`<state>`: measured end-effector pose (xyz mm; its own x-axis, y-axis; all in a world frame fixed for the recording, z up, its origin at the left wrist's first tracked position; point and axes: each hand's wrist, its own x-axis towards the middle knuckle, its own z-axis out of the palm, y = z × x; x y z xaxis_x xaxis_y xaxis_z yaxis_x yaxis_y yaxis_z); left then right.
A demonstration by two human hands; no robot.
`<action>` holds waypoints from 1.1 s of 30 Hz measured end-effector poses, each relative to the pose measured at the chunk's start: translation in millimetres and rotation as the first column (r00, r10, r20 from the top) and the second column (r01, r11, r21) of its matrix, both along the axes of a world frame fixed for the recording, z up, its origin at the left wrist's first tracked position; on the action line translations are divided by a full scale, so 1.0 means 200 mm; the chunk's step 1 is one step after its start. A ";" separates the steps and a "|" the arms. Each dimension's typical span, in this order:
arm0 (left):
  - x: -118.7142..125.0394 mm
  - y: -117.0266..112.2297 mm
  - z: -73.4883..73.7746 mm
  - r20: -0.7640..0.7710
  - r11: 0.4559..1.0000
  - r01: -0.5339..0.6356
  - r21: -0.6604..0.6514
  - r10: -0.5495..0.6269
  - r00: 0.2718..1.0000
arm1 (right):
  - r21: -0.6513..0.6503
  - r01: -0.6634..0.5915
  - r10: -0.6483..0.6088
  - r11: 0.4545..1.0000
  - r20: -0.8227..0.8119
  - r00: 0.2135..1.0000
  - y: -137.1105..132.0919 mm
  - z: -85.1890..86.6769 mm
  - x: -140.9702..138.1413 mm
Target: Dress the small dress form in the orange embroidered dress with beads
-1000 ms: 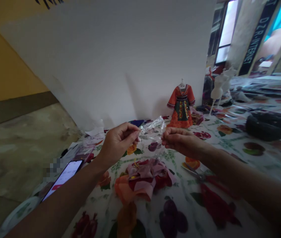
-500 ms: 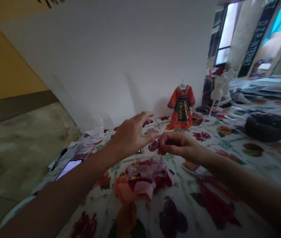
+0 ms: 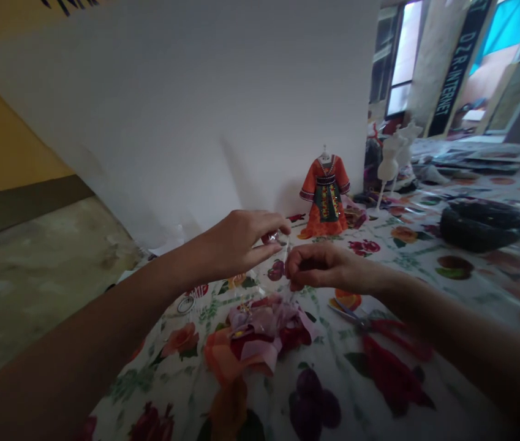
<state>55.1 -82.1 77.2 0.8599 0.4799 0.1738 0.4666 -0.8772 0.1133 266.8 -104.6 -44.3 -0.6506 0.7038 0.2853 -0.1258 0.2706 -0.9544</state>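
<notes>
Clear plastic bag (image 3: 280, 248), crumpled, glinting (nearly see-through); upright between the left hand (image 3: 239, 242) and right hand (image 3: 321, 267)

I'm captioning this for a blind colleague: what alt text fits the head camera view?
The left hand and right hand pinch clear plastic above a floral tablecloth, near pink and orange fabric scraps. A miniature orange dress stands behind.

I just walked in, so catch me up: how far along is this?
The orange miniature robe looks finished, dressed on its stand. In hand: the left hand and right hand pinch clear plastic. Seemingly still left: the fabric heap, with scissors lying nearby and a bare white dress form behind.
</notes>
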 end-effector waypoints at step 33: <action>-0.03 -0.04 -0.12 0.181 0.929 -0.309 -0.205 0.347 0.920 | 0.040 0.024 -0.027 0.999 0.086 0.996 0.01 -0.02 0.00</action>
<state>49.1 -90.8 53.3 0.6013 0.7667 0.2249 0.6737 -0.6379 0.3731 266.6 -102.2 -47.4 -0.6559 0.7102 0.2557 -0.0355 0.3093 -0.9503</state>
